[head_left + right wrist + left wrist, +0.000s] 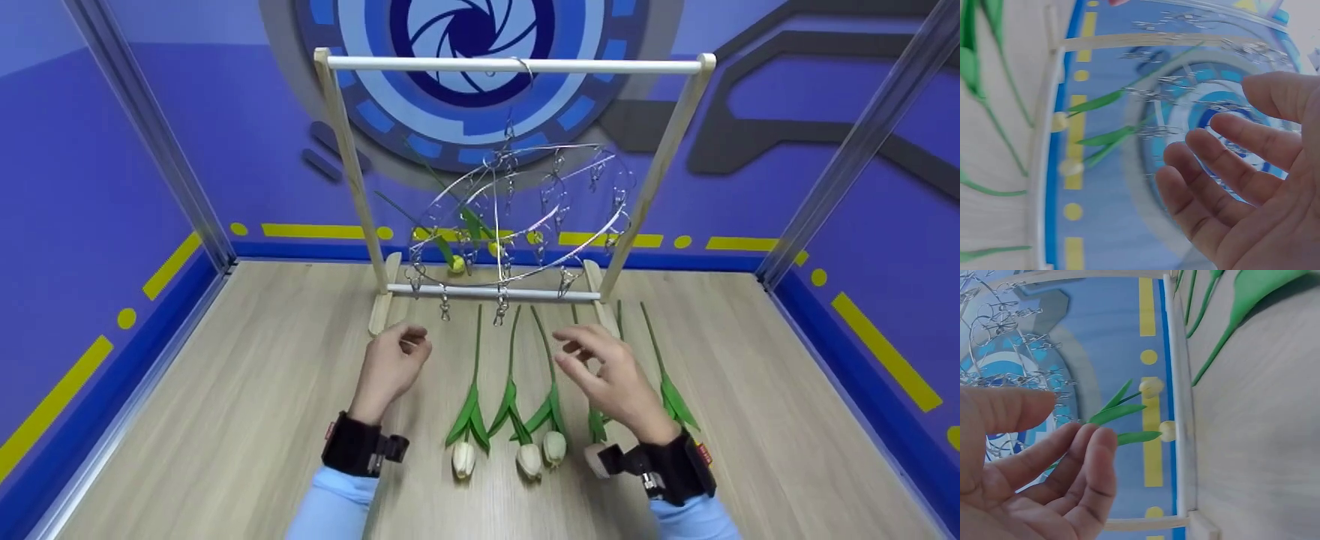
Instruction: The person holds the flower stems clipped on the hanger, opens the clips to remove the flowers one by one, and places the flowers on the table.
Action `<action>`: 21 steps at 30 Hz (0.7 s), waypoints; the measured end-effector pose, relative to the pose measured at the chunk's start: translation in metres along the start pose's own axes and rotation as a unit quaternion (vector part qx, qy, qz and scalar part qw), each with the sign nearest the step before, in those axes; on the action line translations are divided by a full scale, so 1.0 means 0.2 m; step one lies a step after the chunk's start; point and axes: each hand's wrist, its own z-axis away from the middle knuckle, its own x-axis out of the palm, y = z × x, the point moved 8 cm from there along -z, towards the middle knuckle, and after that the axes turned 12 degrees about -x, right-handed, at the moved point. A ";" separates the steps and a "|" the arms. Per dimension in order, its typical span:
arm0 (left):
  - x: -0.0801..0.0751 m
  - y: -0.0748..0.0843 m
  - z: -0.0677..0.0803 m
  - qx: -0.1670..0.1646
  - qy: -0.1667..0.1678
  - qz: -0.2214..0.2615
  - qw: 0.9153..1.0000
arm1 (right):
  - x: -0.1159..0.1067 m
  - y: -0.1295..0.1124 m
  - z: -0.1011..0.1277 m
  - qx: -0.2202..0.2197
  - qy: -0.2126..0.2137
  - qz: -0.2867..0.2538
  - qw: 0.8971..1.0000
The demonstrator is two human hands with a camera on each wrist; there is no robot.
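My left hand (391,367) is held over the table left of the lying tulips, its fingers loosely bent around nothing. On the other side my right hand (613,379) hovers above the right-hand tulip stems, fingers relaxed and apart, also holding nothing. A round wire hanger with metal clips (501,309) tilts down toward its left side from the rack's top bar. Two pale yellow tulips hang head down at its back left, one tulip head (1151,388) beside a second tulip head (1168,431). White tulips (463,459) lie between my hands, stems pointing to the rack.
The wooden rack (660,169) stands at the back of the table (247,390), with a white lower rod (517,293) low across it. Blue printed walls (172,135) enclose the back and sides. Another tulip with green leaves (679,405) lies beyond my right wrist.
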 end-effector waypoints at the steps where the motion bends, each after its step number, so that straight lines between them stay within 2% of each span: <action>1: -0.02 0.02 -0.01 0.004 0.009 0.004 1.000 | -0.03 -0.01 -0.02 -0.007 0.008 0.000 1.000; 5: -0.09 0.06 -0.04 0.010 0.046 0.018 0.999 | -0.12 -0.06 -0.09 -0.034 0.035 -0.004 0.999; 11: -0.17 0.11 -0.10 -0.011 0.086 0.051 0.995 | -0.21 -0.13 -0.17 -0.072 0.060 -0.005 0.996; 15: -0.20 0.14 -0.17 -0.022 0.083 0.094 0.992 | -0.23 -0.17 -0.21 -0.087 0.061 0.009 0.994; 21: -0.20 0.18 -0.26 -0.052 0.047 0.169 0.983 | -0.25 -0.22 -0.26 -0.110 0.069 0.019 0.991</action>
